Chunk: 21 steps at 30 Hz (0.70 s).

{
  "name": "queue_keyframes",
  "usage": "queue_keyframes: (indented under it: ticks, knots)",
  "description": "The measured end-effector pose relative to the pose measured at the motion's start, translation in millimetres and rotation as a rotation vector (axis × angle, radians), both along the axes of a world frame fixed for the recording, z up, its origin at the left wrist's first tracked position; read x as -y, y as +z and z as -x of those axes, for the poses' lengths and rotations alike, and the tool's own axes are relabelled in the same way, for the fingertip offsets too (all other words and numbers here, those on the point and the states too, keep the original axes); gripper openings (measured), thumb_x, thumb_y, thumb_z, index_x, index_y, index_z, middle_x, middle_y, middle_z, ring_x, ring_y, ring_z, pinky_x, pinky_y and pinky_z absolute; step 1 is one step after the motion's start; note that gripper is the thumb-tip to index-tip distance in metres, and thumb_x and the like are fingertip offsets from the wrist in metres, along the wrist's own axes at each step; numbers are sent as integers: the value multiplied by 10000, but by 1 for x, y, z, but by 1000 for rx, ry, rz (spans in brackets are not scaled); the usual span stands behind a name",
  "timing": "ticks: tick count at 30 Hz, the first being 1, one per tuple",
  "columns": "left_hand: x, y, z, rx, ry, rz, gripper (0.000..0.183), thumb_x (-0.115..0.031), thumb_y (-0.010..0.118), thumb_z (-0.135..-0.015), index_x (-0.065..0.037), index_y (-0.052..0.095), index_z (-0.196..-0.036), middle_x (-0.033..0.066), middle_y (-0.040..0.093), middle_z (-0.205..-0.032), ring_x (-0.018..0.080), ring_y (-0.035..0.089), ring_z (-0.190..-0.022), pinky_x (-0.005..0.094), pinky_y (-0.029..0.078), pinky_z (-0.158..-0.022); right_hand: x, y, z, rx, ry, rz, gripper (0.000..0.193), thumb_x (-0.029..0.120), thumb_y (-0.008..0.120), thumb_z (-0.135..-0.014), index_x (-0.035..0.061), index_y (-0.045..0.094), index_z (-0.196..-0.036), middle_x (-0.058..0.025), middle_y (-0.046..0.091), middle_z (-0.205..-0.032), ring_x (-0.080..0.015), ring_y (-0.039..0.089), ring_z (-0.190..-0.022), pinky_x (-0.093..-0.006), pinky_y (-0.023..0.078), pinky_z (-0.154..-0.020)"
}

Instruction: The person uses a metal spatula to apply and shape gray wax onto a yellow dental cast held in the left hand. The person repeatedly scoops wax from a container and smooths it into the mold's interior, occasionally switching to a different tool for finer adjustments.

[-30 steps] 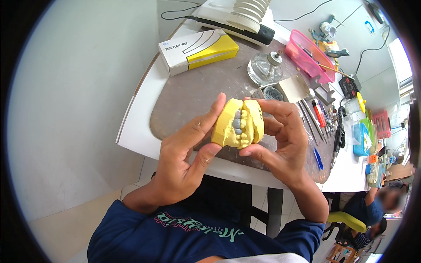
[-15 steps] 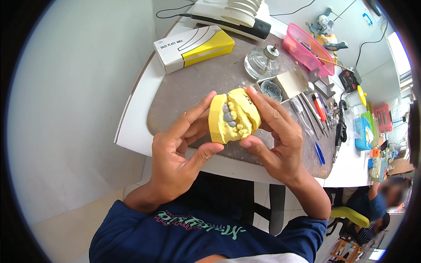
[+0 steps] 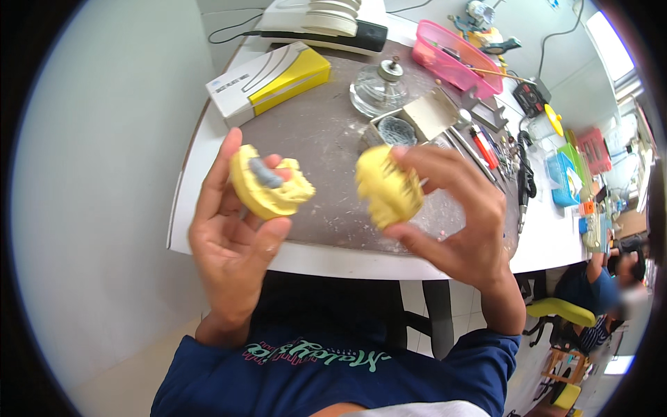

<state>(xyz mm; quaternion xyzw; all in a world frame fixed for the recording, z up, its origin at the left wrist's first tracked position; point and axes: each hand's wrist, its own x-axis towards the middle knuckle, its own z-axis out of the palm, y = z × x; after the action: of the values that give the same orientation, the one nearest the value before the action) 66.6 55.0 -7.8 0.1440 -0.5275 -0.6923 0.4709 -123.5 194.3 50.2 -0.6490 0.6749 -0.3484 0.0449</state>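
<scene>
Two yellow plaster dental casts are held apart above the desk. My left hand [image 3: 233,236] grips one dental cast [image 3: 260,198] between fingers and thumb, its tooth side facing up and inward. Grey wax-like teeth [image 3: 264,172] sit along one stretch of its arch. My right hand [image 3: 458,215] pinches the other dental cast [image 3: 389,187] by its edges, thumb below and fingers above. Dark markings show on that cast's base; motion blurs it a little, and its teeth are hard to make out.
A white and yellow box [image 3: 271,80] lies at the back left. Behind the right cast stand a glass spirit lamp [image 3: 377,90] and a small open box [image 3: 424,115] with grey material. A pink basket [image 3: 455,66], hand tools [image 3: 479,156] and a blue basket [image 3: 561,179] line the right. People sit far right.
The two casts, held together before, are now separated. My left hand has moved left with one and tilted it; my right hand keeps the other. The view has shifted slightly.
</scene>
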Motion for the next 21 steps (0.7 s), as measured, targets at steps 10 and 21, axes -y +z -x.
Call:
queue_keyframes:
  ticks: [10, 21]
  knots:
    - [-1, -9, 6, 100, -134, 173, 715, 72, 732, -772, 20, 362, -1382, 170, 501, -1339, 264, 514, -1252, 375, 463, -1041, -24, -9, 11, -261, -128, 12, 448, 108, 808, -703, 84, 692, -1135, -87, 689, -1057, -194, 674, -850, -312, 551, -674]
    - [-4, 6, 15, -57, -530, -329, 679, -267, 539, -986, 36, 207, -1495, 238, 546, -1294, 328, 572, -1199, 422, 514, -971, -46, -21, 89, -511, -629, -345, 187, 36, 646, -849, 26, 683, -1032, -154, 679, -980, -341, 669, -864, -405, 522, -774]
